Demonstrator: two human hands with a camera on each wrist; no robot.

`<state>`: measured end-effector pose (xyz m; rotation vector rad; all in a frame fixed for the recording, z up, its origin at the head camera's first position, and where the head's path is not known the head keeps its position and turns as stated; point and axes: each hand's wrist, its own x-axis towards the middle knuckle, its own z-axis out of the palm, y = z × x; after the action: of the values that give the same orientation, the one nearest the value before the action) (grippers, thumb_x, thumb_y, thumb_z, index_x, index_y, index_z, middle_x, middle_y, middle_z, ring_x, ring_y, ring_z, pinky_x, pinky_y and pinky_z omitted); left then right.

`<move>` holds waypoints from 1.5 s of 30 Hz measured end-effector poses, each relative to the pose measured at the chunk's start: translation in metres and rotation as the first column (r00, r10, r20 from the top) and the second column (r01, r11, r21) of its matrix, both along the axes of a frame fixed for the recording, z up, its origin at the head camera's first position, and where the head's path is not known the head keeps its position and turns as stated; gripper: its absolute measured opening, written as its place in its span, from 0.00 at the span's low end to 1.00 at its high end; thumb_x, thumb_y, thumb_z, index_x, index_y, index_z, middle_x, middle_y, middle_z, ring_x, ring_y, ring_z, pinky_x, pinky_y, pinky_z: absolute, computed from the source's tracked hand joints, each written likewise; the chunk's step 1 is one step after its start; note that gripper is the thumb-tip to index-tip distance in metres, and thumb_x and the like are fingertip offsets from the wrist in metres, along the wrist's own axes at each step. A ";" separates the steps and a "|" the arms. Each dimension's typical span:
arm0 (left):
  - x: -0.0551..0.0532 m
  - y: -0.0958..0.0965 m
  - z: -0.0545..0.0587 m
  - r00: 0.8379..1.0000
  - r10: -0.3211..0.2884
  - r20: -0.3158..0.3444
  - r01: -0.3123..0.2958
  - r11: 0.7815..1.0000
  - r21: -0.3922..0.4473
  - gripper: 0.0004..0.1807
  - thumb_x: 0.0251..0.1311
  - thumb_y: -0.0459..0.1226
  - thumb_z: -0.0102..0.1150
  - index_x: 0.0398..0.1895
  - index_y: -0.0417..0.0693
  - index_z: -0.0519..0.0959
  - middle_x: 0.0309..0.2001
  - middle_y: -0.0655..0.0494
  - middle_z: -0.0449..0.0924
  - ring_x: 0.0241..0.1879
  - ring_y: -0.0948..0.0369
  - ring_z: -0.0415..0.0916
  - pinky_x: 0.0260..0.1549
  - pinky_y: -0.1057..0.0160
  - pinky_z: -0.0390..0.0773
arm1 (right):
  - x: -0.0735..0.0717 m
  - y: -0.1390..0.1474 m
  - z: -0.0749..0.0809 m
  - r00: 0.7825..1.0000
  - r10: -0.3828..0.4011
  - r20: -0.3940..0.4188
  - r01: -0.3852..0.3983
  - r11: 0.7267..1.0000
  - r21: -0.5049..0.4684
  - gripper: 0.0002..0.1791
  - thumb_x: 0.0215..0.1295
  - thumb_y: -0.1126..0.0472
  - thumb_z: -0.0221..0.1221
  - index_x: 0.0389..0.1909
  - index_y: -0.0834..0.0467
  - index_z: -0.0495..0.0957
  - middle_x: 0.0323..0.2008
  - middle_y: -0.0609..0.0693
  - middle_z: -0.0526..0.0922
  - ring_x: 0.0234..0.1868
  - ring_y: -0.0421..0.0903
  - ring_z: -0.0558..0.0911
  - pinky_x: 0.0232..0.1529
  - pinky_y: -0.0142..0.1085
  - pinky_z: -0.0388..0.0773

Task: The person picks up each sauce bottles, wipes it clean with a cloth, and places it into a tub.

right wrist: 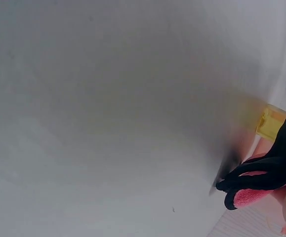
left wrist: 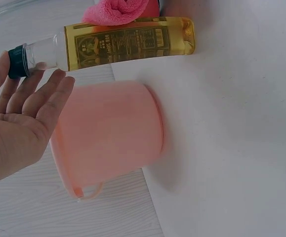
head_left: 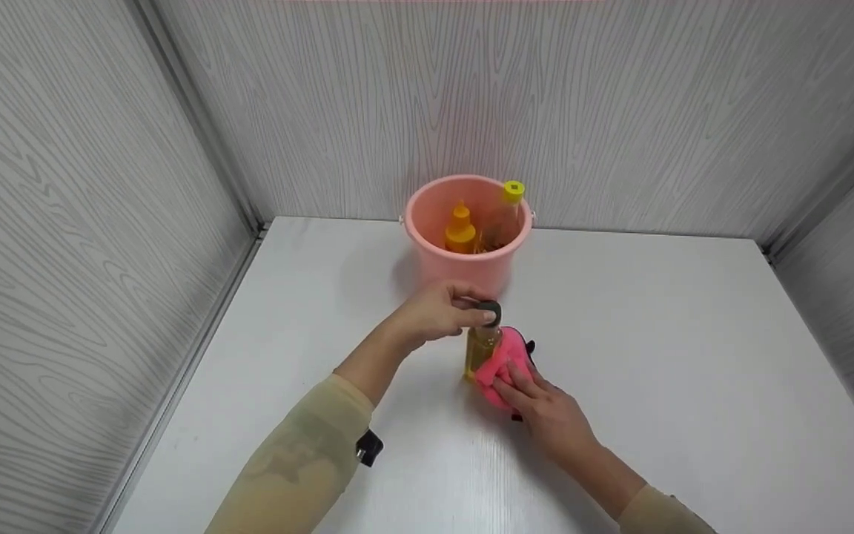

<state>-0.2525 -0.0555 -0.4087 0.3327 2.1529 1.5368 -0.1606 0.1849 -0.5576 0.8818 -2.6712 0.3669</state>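
A bottle of yellow oil (left wrist: 128,44) with a dark green cap (left wrist: 17,61) stands upright on the table in front of the bucket. My left hand (head_left: 438,313) pinches the cap between thumb and fingers. In the left wrist view that hand (left wrist: 24,113) has its other fingers near the bottle's neck. My right hand (head_left: 549,415) holds a pink cloth (head_left: 502,363) with black edging against the bottle's right side. The right wrist view shows folds of the cloth's black part (right wrist: 266,168) beside the yellow bottle base (right wrist: 272,123); most of the right hand is cut off there.
A pink bucket (head_left: 464,271) stands behind the bottle, near the back wall. Inside it are an orange bottle (head_left: 460,233) with a pointed top and a clear bottle with a yellow cap (head_left: 514,191). Wood-grain walls enclose the white table (head_left: 657,356) at the back and sides.
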 end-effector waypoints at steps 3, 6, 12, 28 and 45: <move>0.000 0.000 0.000 1.000 0.005 0.001 -0.005 1.000 -0.002 0.16 0.68 0.41 0.72 0.57 0.53 0.87 0.51 0.58 0.89 0.54 0.54 0.83 0.55 0.49 0.83 | 0.000 0.000 0.000 1.000 -0.005 0.005 0.005 1.000 0.002 0.39 0.57 0.71 0.76 0.70 0.48 0.80 0.72 0.56 0.75 0.65 0.66 0.80 0.54 0.51 0.85; 0.000 0.000 0.000 1.000 0.005 -0.001 -0.005 1.000 -0.004 0.16 0.68 0.41 0.72 0.57 0.53 0.87 0.51 0.58 0.89 0.54 0.54 0.83 0.54 0.49 0.83 | 0.000 -0.001 -0.001 1.000 -0.012 0.020 0.011 1.000 0.018 0.39 0.57 0.71 0.76 0.70 0.48 0.80 0.72 0.56 0.75 0.66 0.66 0.80 0.53 0.52 0.85; 0.000 0.000 -0.001 1.000 0.005 0.000 -0.005 1.000 -0.009 0.16 0.69 0.41 0.71 0.58 0.53 0.87 0.50 0.58 0.89 0.54 0.55 0.84 0.55 0.49 0.83 | 0.000 -0.001 -0.003 0.999 -0.013 0.049 0.009 0.997 0.077 0.37 0.60 0.72 0.75 0.70 0.48 0.80 0.71 0.57 0.76 0.67 0.67 0.79 0.52 0.50 0.86; 0.000 0.000 -0.003 1.000 0.013 -0.012 -0.013 1.000 0.004 0.17 0.69 0.41 0.71 0.58 0.52 0.86 0.51 0.57 0.88 0.53 0.55 0.84 0.53 0.50 0.83 | -0.002 -0.001 -0.009 0.995 -0.026 0.101 0.011 0.990 0.140 0.34 0.63 0.70 0.72 0.69 0.46 0.81 0.70 0.56 0.78 0.64 0.67 0.81 0.43 0.48 0.89; 0.000 -0.001 -0.004 1.000 0.011 -0.022 -0.010 1.000 0.007 0.16 0.68 0.42 0.72 0.58 0.52 0.87 0.52 0.57 0.88 0.54 0.54 0.84 0.55 0.48 0.83 | -0.001 -0.005 -0.002 0.976 -0.102 0.192 0.047 0.962 0.270 0.34 0.67 0.73 0.66 0.69 0.39 0.81 0.73 0.50 0.76 0.67 0.61 0.80 0.30 0.42 0.87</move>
<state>-0.2525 -0.0563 -0.4128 0.3424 2.1701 1.5534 -0.1613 0.1799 -0.5601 0.8529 -2.9853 0.0867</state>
